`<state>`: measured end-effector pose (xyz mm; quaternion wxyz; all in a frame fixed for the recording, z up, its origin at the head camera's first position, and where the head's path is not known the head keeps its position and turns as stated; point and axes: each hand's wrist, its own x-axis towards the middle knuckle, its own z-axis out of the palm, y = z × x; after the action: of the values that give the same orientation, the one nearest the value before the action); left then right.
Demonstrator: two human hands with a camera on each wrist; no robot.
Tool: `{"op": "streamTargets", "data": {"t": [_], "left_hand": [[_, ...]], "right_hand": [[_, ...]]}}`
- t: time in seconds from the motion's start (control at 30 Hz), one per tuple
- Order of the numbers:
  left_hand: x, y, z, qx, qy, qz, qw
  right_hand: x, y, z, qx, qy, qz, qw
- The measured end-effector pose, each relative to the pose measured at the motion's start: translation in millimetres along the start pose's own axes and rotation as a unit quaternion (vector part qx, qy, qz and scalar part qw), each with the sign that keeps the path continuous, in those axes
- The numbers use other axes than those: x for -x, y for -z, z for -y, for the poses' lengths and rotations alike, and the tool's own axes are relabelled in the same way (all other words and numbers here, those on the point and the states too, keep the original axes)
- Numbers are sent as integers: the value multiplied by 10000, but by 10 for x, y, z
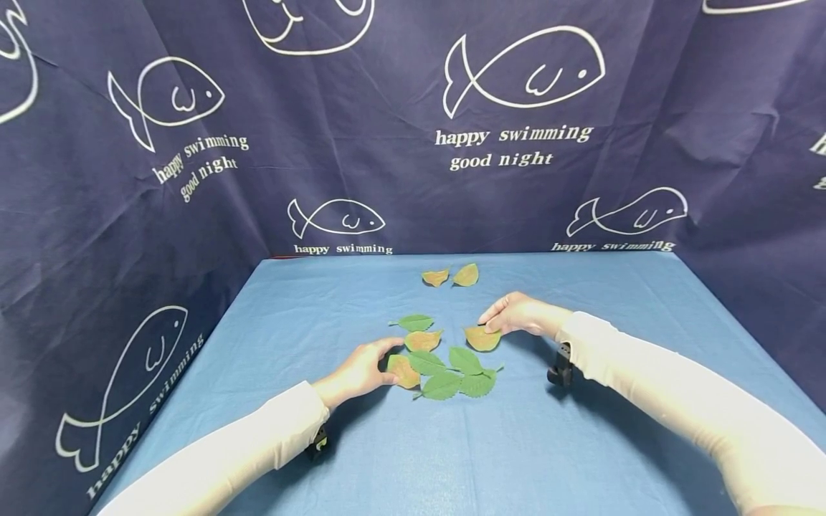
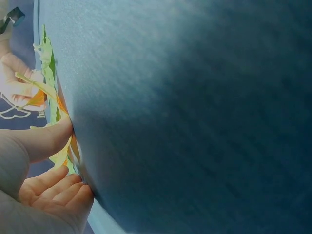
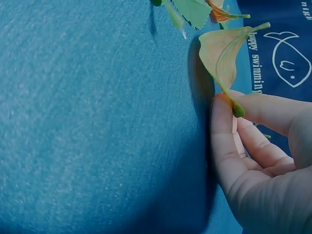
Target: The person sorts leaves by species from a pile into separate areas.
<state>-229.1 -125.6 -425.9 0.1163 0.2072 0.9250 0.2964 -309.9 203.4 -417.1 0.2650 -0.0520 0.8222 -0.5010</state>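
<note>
My right hand (image 1: 525, 315) pinches a yellow-orange leaf (image 1: 482, 338) between thumb and fingertips; in the right wrist view the leaf (image 3: 222, 56) is curled and rises from the grip. My left hand (image 1: 363, 367) lies at the left side of a group of leaves. Its thumb touches one yellow-orange leaf (image 1: 403, 372), and its fingertips reach the edge of another yellow-orange leaf (image 1: 423, 341). Several green leaves (image 1: 442, 385) overlap right beside them. Seen from the left wrist, the thumb (image 2: 51, 139) and loosely bent fingers stand apart around the leaf edges.
Two more yellow-orange leaves (image 1: 466, 275) lie farther back on the blue cloth (image 1: 413, 451). A single green leaf (image 1: 416, 322) sits at the back of the group. Dark blue curtains (image 1: 400, 143) with white fish prints hang behind and at both sides.
</note>
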Motion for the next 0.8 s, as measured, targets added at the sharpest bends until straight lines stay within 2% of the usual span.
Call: {"op": "streamTargets", "data": {"t": [0.3,0.6,0.8], "left_hand": [[1,-4,-12,3,114,14,9999],[27,7,-30,49,-83,-36,9999],[30,5,-30,74,-67,-2,9999]], "right_hand": [[28,-4,27,-270,-7,65,9996],[34,6,29,-372,-46,122,9992],[37,3,57,-492,-71,110,9987]]}}
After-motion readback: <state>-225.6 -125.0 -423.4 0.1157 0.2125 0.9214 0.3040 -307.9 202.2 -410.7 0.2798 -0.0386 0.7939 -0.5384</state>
